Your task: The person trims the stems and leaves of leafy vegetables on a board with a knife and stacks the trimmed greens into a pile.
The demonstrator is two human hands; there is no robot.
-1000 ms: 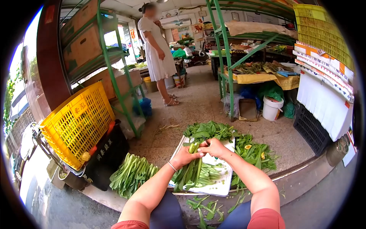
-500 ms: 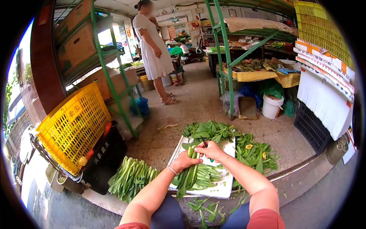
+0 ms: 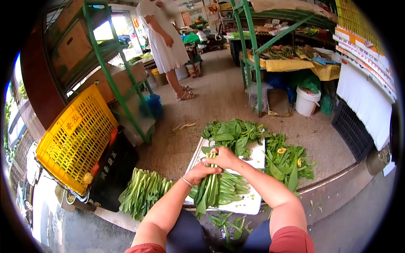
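Note:
My left hand (image 3: 201, 172), with a band at the wrist, is wrapped round a bunch of leafy greens (image 3: 208, 192) whose leaves hang down toward me. Over the stem ends, my right hand (image 3: 223, 159) is closed and touches the top of the bunch; what its fingers hold, if anything, is hidden. Beneath both hands is a white board (image 3: 249, 206) with trimmed stalks (image 3: 232, 186) on it. Loose leaves (image 3: 230, 134) lie at the board's far end. A pile of greens (image 3: 143, 192) rests to the left, and more leaves (image 3: 287, 162) lie to the right.
A yellow crate (image 3: 78, 139) leans on a black box (image 3: 112, 173) at the left. Green shelving (image 3: 255, 63) stands ahead, with a white bucket (image 3: 306, 101) below. A person in a white dress (image 3: 162, 40) stands at the back. A black crate (image 3: 352, 130) is at the right.
My right hand has moved left onto the top of the bunch. The dark tool seen earlier in its fingers no longer shows. The camera view has tilted down.

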